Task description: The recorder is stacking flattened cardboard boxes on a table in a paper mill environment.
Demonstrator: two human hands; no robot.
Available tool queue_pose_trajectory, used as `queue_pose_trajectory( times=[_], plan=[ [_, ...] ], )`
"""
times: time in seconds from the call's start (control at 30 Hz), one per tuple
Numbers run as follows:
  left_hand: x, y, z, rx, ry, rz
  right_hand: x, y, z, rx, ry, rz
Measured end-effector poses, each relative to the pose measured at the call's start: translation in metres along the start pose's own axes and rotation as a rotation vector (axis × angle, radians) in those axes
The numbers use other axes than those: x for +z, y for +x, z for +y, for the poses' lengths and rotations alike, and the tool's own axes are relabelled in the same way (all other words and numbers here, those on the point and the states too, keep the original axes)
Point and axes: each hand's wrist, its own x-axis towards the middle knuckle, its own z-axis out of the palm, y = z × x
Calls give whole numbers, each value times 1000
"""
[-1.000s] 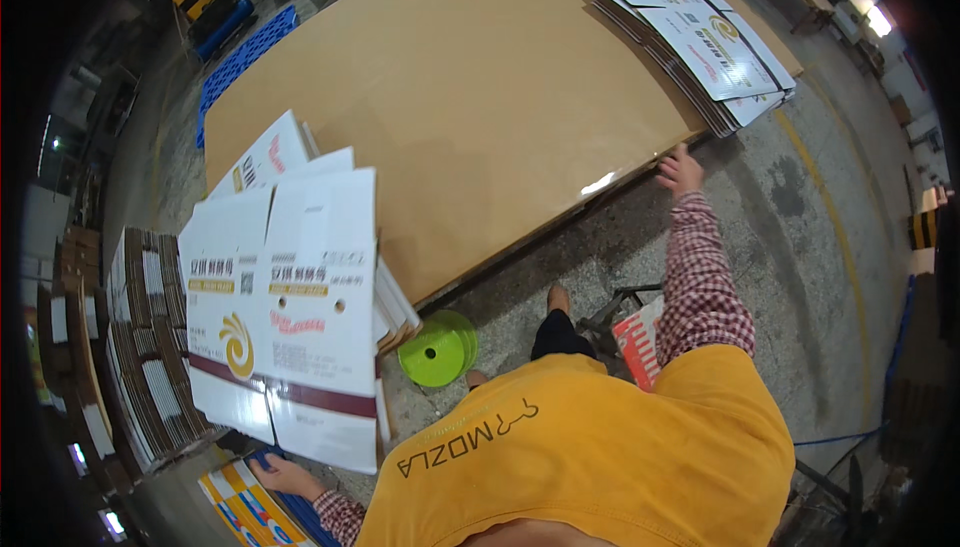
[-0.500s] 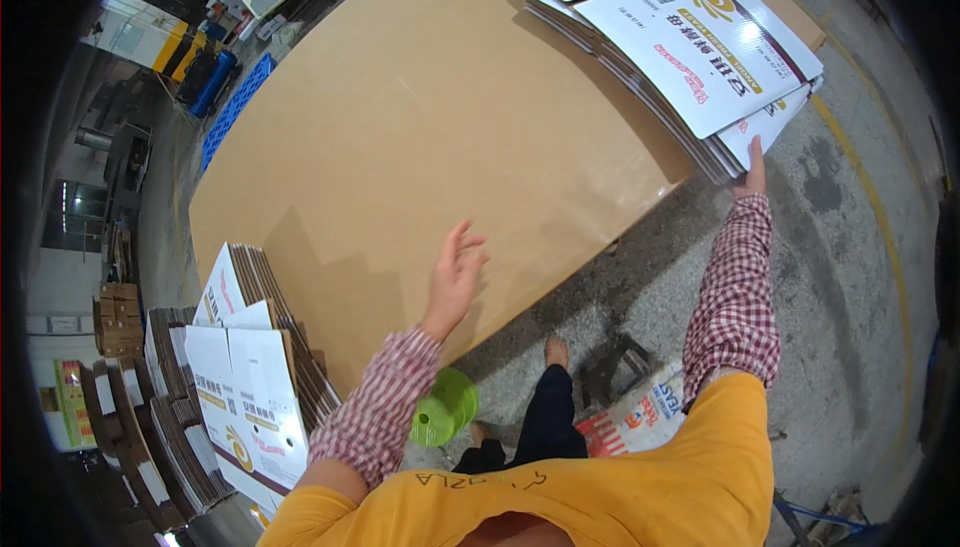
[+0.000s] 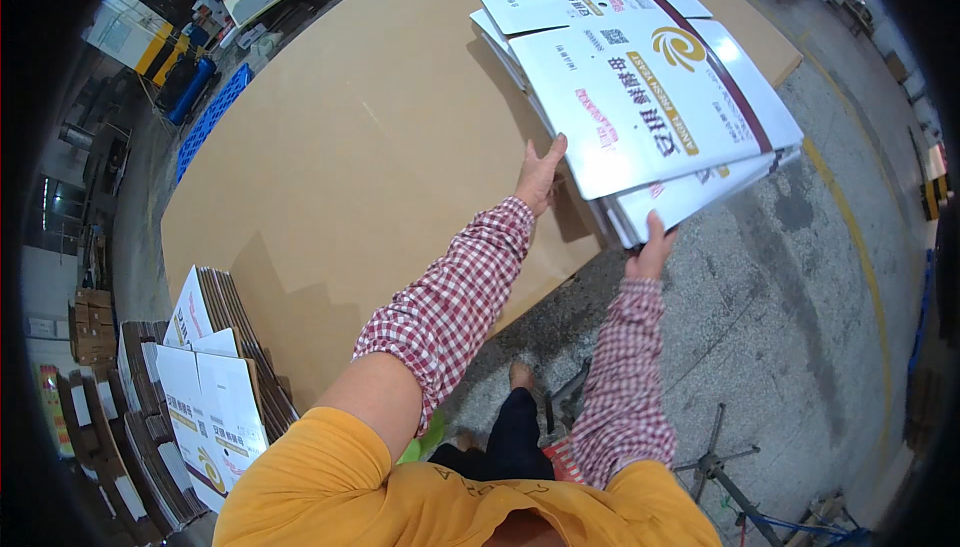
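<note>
A stack of flattened white cartons (image 3: 560, 77) with a maroon stripe and gold swirl lies at the far right of the brown table. My left hand (image 3: 540, 177) is at the stack's left edge, thumb and a finger spread, one digit touching the side. At the near corner, my right hand (image 3: 652, 249) grips the stack, thumb on top and the other fingers hidden below. The top carton sits askew, so lower ones stick out at the near side.
The brown tabletop (image 3: 330, 167) stretches left of the stack. More folded cartons (image 3: 210, 407) lean at the lower left. A blue plastic pallet (image 3: 214, 119) stands beyond the table. A black metal stand (image 3: 712, 465) is on the floor at the lower right.
My left hand has moved from over the middle of the table to the stack's left edge. My right hand stays at the near corner. The view has shifted.
</note>
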Motion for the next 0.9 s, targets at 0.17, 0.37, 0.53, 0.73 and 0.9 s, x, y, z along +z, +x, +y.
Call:
queue_pose_trajectory(
  times=[0.17, 0.37, 0.53, 0.73, 0.9],
  plan=[
    [-51, -15, -32, 184, -260, -130, 4, -115, 37, -27, -53, 51],
    [-130, -98, -44, 64, -97, -34, -13, -243, 74, 146, -117, -88],
    [-166, -163, -65, 6, -184, -33, -60, -296, 37, 583, -168, -371],
    [-209, -213, -70, 29, -274, 82, -248, -136, -42, 142, -534, 151],
    [-184, -195, -84, -159, -316, -200, -319, 95, -205, -121, -886, 47]
  ],
)
